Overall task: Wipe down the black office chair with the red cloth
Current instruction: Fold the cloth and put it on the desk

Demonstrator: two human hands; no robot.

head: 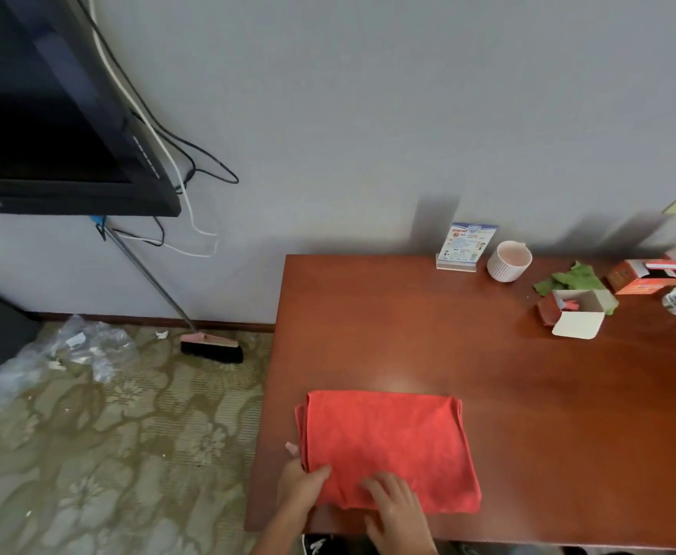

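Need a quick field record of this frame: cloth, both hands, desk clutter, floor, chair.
cloth: red cloth, folded flat on the wooden desk, near its front left corner
left hand: grips the cloth's near left edge
right hand: rests on the cloth's near edge
desk back: card stand, white cup, open boxes
floor: broom leaning on wall
chair: not in view

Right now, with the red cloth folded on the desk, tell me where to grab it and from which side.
Grip the red cloth at its near-left corner, coming from the desk's front edge. The folded layers stack there, at the desk's edge, so fingers can likely slip under all of them. The left hand already holds that corner; the right hand rests on the near edge.
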